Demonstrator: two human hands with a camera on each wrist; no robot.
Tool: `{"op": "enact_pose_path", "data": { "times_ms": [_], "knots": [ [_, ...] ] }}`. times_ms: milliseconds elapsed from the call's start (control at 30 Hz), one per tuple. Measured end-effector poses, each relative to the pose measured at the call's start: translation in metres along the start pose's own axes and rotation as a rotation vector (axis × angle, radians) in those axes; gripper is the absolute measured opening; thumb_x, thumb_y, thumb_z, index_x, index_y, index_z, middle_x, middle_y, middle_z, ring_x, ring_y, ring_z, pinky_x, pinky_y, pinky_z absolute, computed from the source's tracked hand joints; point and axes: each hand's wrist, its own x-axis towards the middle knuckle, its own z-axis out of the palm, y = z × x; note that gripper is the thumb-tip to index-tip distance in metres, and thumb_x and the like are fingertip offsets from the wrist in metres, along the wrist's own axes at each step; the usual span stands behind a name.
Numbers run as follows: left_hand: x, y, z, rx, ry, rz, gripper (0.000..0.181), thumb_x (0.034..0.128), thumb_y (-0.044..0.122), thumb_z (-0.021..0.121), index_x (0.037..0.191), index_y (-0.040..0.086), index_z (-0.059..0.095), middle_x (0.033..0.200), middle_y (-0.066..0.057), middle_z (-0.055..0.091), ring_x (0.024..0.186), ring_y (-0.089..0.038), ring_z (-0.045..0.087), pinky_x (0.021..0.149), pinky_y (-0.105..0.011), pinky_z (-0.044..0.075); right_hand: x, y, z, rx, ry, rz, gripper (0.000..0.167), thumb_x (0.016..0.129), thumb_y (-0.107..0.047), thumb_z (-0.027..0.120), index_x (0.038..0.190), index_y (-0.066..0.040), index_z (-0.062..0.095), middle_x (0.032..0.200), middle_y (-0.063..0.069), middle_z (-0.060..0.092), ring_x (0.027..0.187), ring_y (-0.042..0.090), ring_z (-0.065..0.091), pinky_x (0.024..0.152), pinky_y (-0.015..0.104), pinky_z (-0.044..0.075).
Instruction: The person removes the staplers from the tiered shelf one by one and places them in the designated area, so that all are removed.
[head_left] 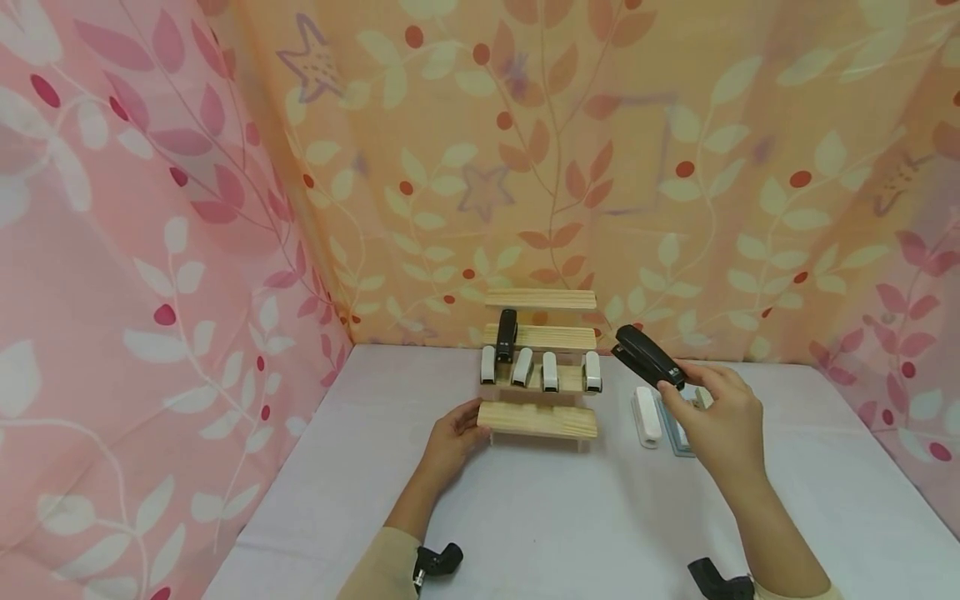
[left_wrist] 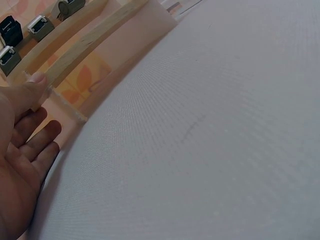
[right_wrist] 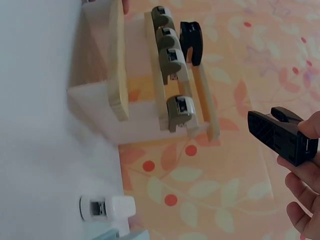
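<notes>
My right hand [head_left: 723,421] pinches the rear end of a black stapler [head_left: 649,357] in the air, right of a tiered wooden rack [head_left: 537,420]; the right wrist view shows the same stapler [right_wrist: 282,134] raised off the table. The left hand [head_left: 450,446] holds the left end of the rack's lowest board, thumb on top in the left wrist view [left_wrist: 30,92]. Several white staplers, one of them at the right end [head_left: 592,372], stand on the second tier. Another black stapler [head_left: 507,335] leans on the tier above, at the left.
On the white table [head_left: 525,517], right of the rack, lie a white stapler [head_left: 647,417] and a pale blue object [head_left: 677,446] partly hidden by my right hand. Patterned cloth [head_left: 420,167] hangs behind and at both sides.
</notes>
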Motion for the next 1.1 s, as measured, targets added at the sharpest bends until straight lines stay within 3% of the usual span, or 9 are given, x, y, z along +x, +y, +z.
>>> {"op": "enact_pose_path", "data": {
  "times_ms": [267, 600, 1100],
  "knots": [
    [0.001, -0.001, -0.001, 0.008, -0.002, 0.003, 0.064, 0.0919, 0.011, 0.077, 0.150, 0.004, 0.050, 0.150, -0.018, 0.053, 0.135, -0.032, 0.055, 0.099, -0.020, 0.054, -0.008, 0.019, -0.022, -0.048, 0.032, 0.055, 0.042, 0.079, -0.007, 0.088, 0.117, 0.001, 0.075, 0.114, 0.022, 0.071, 0.107, 0.042, 0.060, 0.081, 0.032, 0.036],
    [0.001, -0.002, -0.002, 0.012, -0.011, 0.018, 0.066, 0.0920, 0.015, 0.078, 0.150, 0.001, 0.049, 0.150, -0.019, 0.054, 0.135, -0.032, 0.055, 0.101, -0.023, 0.054, -0.006, 0.044, -0.038, -0.134, 0.074, 0.128, 0.042, 0.081, -0.010, 0.087, 0.121, -0.001, 0.074, 0.113, 0.022, 0.073, 0.109, 0.036, 0.060, 0.081, 0.021, 0.033],
    [0.004, -0.004, 0.000, 0.028, 0.002, 0.010, 0.065, 0.0929, 0.007, 0.075, 0.151, 0.000, 0.047, 0.149, -0.018, 0.054, 0.137, -0.033, 0.054, 0.102, -0.023, 0.053, -0.002, 0.086, -0.051, -0.169, 0.030, 0.296, 0.045, 0.091, -0.020, 0.078, 0.129, 0.002, 0.069, 0.121, 0.027, 0.067, 0.118, 0.042, 0.053, 0.080, 0.041, 0.034]
  ]
}}
